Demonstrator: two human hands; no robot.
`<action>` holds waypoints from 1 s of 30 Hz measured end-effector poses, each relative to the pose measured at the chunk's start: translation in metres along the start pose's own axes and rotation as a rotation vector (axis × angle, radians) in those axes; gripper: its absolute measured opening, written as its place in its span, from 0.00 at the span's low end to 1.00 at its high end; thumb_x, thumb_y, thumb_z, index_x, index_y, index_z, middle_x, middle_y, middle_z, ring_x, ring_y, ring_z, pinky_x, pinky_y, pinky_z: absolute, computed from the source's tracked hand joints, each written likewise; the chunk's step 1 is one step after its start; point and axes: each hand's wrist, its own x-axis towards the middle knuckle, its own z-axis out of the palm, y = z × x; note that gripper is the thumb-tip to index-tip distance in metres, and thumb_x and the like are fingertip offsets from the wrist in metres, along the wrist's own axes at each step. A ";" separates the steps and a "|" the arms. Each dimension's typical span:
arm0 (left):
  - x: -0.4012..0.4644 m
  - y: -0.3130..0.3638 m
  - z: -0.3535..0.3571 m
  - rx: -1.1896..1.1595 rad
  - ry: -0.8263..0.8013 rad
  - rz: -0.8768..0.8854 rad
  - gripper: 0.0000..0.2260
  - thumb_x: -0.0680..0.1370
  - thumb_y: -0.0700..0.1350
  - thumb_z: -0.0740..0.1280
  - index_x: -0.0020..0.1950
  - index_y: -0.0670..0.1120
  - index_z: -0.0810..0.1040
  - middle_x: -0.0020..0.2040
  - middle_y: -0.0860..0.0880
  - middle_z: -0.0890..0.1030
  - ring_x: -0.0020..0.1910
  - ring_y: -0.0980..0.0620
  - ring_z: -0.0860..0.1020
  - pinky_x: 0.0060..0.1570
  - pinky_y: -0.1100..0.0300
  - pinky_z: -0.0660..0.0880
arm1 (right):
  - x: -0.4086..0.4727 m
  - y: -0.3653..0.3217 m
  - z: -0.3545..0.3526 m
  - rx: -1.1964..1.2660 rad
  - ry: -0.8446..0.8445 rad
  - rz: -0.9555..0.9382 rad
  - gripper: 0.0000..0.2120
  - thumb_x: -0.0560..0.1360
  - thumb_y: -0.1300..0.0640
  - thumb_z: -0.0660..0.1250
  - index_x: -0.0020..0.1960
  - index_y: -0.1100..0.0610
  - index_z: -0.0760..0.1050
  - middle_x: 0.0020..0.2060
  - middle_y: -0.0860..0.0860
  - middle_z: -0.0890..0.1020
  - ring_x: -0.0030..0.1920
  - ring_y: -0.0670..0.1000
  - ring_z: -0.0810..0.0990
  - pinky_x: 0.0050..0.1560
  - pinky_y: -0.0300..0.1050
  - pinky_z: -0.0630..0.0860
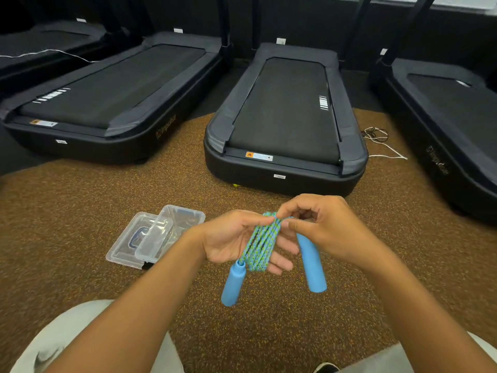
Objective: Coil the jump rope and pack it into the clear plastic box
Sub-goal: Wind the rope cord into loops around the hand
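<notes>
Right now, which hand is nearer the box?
Left. The left hand sits just right of the box, holding the rope; the right hand is farther right, beyond the rope.

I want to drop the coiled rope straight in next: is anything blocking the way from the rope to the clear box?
Nothing visible does. The clear plastic box sits open on the floor, left of the jump rope, its lid lying beside and partly under it, not over the opening.
</notes>
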 end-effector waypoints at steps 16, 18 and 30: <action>-0.013 0.006 0.007 -0.030 -0.081 -0.086 0.12 0.82 0.48 0.58 0.51 0.41 0.77 0.39 0.46 0.81 0.36 0.50 0.82 0.47 0.52 0.82 | -0.006 0.013 0.011 0.502 -0.246 0.119 0.19 0.80 0.64 0.67 0.70 0.54 0.78 0.65 0.48 0.84 0.67 0.43 0.80 0.71 0.42 0.75; -0.012 0.006 0.009 -0.028 -0.111 -0.089 0.13 0.83 0.48 0.57 0.51 0.41 0.76 0.38 0.46 0.80 0.35 0.50 0.81 0.46 0.52 0.82 | -0.006 0.012 0.015 0.652 -0.317 0.143 0.22 0.78 0.63 0.65 0.72 0.56 0.76 0.59 0.47 0.86 0.60 0.42 0.82 0.65 0.42 0.77; -0.019 0.013 0.013 0.206 0.247 0.035 0.08 0.81 0.35 0.66 0.42 0.42 0.78 0.33 0.47 0.77 0.29 0.55 0.78 0.36 0.61 0.81 | 0.003 0.029 0.039 0.829 -0.155 0.210 0.17 0.72 0.55 0.75 0.58 0.60 0.81 0.51 0.56 0.86 0.52 0.51 0.84 0.57 0.43 0.81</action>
